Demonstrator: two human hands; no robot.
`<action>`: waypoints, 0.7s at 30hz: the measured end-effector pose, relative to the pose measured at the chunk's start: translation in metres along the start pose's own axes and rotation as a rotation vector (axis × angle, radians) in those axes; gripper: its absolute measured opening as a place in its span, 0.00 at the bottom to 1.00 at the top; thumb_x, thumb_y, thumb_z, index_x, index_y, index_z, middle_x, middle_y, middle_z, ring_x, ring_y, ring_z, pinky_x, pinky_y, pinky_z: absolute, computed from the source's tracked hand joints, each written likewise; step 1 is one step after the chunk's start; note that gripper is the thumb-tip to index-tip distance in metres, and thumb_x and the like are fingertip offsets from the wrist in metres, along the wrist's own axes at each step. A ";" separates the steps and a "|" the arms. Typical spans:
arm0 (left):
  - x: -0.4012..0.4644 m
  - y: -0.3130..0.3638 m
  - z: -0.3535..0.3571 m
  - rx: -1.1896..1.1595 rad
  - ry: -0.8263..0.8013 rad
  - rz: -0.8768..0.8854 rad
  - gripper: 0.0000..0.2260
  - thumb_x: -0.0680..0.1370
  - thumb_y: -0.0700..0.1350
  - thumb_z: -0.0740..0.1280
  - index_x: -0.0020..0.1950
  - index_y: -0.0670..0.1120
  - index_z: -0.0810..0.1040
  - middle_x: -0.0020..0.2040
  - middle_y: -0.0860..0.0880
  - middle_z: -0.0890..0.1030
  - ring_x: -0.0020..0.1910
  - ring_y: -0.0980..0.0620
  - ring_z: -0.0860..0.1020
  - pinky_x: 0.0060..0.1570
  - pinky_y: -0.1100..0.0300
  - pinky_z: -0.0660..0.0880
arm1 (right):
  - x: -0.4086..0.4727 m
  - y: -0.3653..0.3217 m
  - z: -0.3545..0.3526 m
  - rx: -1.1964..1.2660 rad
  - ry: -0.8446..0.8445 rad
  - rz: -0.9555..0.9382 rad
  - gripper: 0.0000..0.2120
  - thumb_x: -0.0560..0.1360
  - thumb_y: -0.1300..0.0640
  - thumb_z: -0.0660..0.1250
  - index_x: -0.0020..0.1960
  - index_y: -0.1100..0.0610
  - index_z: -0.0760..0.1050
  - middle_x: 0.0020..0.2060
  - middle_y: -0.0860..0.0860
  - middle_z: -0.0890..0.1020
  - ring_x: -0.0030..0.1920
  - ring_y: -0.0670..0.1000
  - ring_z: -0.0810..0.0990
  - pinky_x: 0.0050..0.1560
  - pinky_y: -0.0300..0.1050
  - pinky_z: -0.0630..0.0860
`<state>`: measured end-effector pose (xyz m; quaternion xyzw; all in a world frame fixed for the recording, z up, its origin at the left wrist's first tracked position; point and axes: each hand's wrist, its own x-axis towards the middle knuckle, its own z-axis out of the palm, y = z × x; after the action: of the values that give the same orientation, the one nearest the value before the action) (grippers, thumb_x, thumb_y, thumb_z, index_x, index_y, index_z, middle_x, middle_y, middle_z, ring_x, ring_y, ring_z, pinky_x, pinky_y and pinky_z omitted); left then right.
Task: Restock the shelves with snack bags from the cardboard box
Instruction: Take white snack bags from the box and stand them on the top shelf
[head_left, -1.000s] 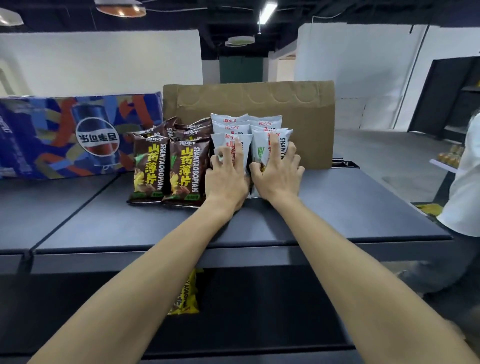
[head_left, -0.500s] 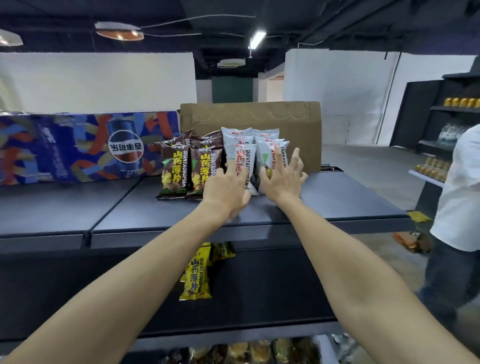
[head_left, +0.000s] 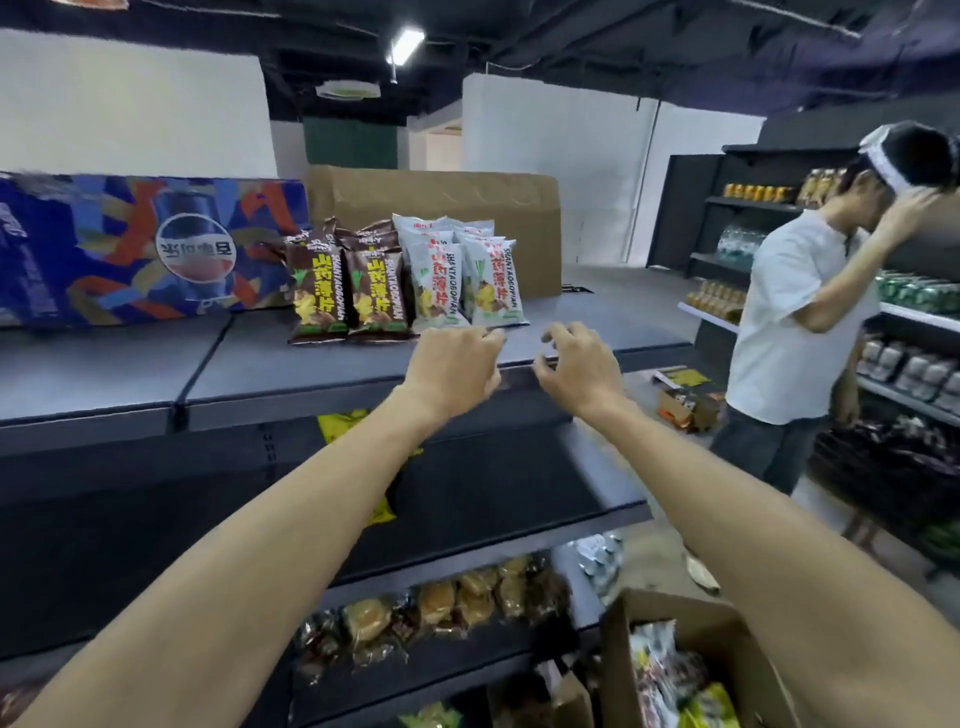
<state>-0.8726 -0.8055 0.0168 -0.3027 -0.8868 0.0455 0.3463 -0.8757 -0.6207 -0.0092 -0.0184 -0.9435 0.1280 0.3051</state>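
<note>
My left hand (head_left: 453, 367) and right hand (head_left: 575, 370) hung side by side over the front edge of the top shelf (head_left: 322, 366), fingers loosely curled, holding nothing. At twelve o'clock from them the white snack bags (head_left: 462, 275) stood upright beside the brown snack bags (head_left: 345, 288). The cardboard box (head_left: 685, 660) sat at five o'clock, bags inside.

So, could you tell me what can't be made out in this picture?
- Cardboard box, head view: cut off by the bottom edge; the right arm covers part.
- Yellow bags on the middle shelf: left arm hides most.
- Rear white bags: front bags hide their count.
- Bottom-shelf snacks: too blurred to identify.
</note>
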 end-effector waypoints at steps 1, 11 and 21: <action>-0.003 0.010 0.003 -0.038 -0.002 0.008 0.07 0.74 0.48 0.64 0.47 0.46 0.75 0.43 0.47 0.81 0.40 0.41 0.81 0.33 0.56 0.66 | -0.014 0.007 -0.006 -0.007 0.003 0.012 0.14 0.75 0.50 0.63 0.57 0.55 0.75 0.54 0.56 0.78 0.56 0.59 0.76 0.53 0.51 0.72; -0.031 0.125 0.058 -0.251 -0.109 0.144 0.07 0.74 0.50 0.64 0.45 0.47 0.72 0.43 0.48 0.80 0.41 0.41 0.80 0.35 0.56 0.66 | -0.144 0.089 -0.019 0.060 -0.111 0.312 0.11 0.74 0.49 0.65 0.51 0.55 0.76 0.49 0.54 0.80 0.50 0.56 0.78 0.45 0.45 0.70; -0.048 0.239 0.142 -0.352 -0.366 0.206 0.08 0.74 0.49 0.65 0.46 0.45 0.73 0.40 0.47 0.79 0.36 0.41 0.77 0.33 0.56 0.65 | -0.227 0.209 0.015 0.059 -0.336 0.637 0.14 0.74 0.48 0.64 0.57 0.53 0.74 0.53 0.52 0.80 0.53 0.56 0.78 0.53 0.50 0.76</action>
<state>-0.8153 -0.6201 -0.1878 -0.4337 -0.8933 -0.0205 0.1159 -0.7086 -0.4475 -0.2030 -0.2812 -0.9233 0.2452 0.0912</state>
